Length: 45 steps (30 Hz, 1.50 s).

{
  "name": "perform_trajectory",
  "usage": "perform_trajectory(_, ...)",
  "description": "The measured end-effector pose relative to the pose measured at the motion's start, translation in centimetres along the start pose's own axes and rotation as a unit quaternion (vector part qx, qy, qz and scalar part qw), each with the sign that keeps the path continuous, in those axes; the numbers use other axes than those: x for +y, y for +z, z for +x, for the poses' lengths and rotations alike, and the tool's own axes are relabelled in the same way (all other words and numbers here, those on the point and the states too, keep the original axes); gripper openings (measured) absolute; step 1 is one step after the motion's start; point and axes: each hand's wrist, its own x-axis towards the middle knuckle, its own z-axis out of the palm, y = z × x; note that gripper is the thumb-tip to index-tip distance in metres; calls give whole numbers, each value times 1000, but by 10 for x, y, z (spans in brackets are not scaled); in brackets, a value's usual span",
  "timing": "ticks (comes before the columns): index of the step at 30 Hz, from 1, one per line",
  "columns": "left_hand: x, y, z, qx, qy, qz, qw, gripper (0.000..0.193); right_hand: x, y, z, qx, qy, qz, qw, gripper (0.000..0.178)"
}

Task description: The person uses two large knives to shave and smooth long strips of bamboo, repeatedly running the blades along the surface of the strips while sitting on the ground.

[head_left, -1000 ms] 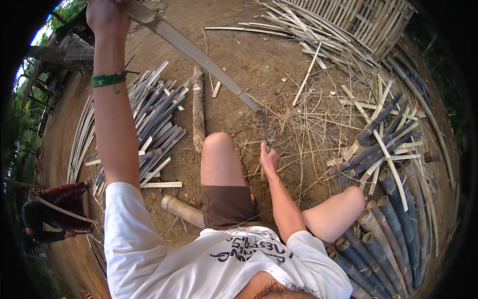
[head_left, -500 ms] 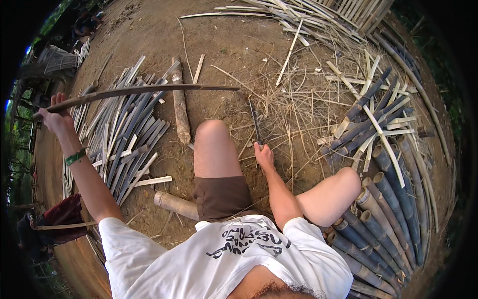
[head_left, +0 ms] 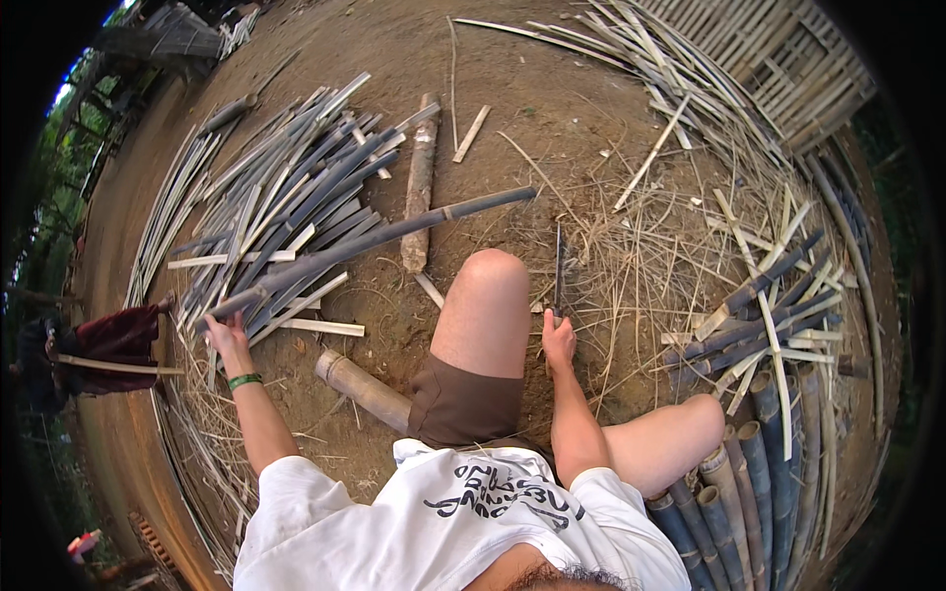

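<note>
Out to the left, my left hand (head_left: 228, 340), with a green band at the wrist, grips the near end of a long dark bamboo strip (head_left: 394, 229). That strip slants over the pile of split bamboo (head_left: 296, 236) and across a short log (head_left: 419, 187), its far tip beyond my raised left knee. In front of me, my right hand (head_left: 559, 341) is closed round the handle of a long-bladed knife (head_left: 559, 261). The thin dark blade points away from me, apart from the strip.
Bamboo poles (head_left: 757, 463) lie at my right, below dark split pieces (head_left: 754, 295). Fine shavings (head_left: 631, 246) litter the dirt. A thick bamboo piece (head_left: 363, 387) lies by my left thigh. A slatted bamboo panel (head_left: 769, 59) stands far right. Another person (head_left: 118, 350) is at far left.
My left hand has come down and inward, lowering the strip from a raised, nearly level position to a slant over the pile. The knife points more directly away. My view has shifted left.
</note>
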Motion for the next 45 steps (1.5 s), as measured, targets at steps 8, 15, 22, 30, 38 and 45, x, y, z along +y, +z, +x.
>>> perform_trajectory(8, -93, -147, -76, 223, -181, -87, 954, 43, -3, 10, -4, -4, -16, -27, 999, 66)
perform_trajectory(15, -1, -202, 72, 136, -19, -68, 988, 42, 10, 23, 5, 0, -45, -59, 997, 66)
perform_trajectory(22, 175, -100, 167, 287, 43, 172, 941, 89, -4, 31, -6, -12, -33, -58, 998, 64)
perform_trajectory(30, -23, 57, 52, -128, 129, 521, 834, 84, -14, 39, -26, -72, 26, -130, 989, 67)
perform_trajectory(38, -172, 196, -199, -515, 14, 511, 688, 82, 3, 13, -19, -8, 63, -95, 993, 71)
perform_trajectory(45, -147, 291, -247, -544, 12, 410, 732, 66, -67, -45, -9, -22, 21, 197, 980, 53)
